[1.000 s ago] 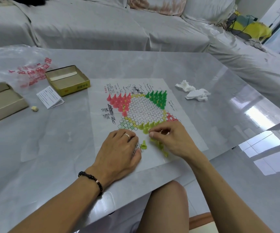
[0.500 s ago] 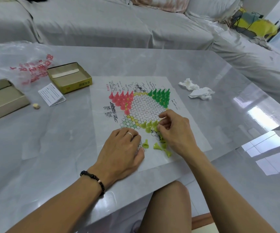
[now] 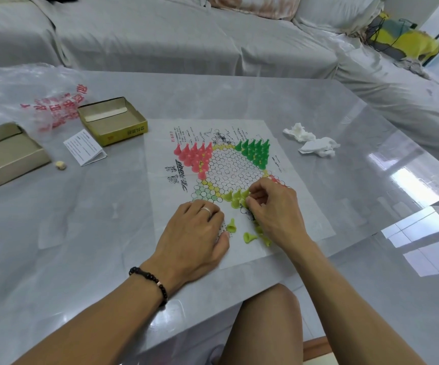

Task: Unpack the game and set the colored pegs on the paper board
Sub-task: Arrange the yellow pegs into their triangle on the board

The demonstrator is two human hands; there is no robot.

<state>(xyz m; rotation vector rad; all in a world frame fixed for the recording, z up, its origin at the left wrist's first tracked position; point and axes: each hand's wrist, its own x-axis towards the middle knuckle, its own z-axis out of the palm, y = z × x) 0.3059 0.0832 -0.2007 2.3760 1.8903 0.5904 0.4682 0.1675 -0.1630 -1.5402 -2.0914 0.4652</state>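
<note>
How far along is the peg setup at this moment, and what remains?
Done: the box is open, the paper board is spread out, and the pink pegs and dark green pegs stand in their corners. In hand: the right hand works at the yellow-green row while the left hand rests flat on the paper. Left: several loose yellow-green pegs lying on their sides.

A home living room: cloth-draped sofa (image 3: 186, 40) with cushions behind a glossy grey coffee table (image 3: 239, 96).
</note>
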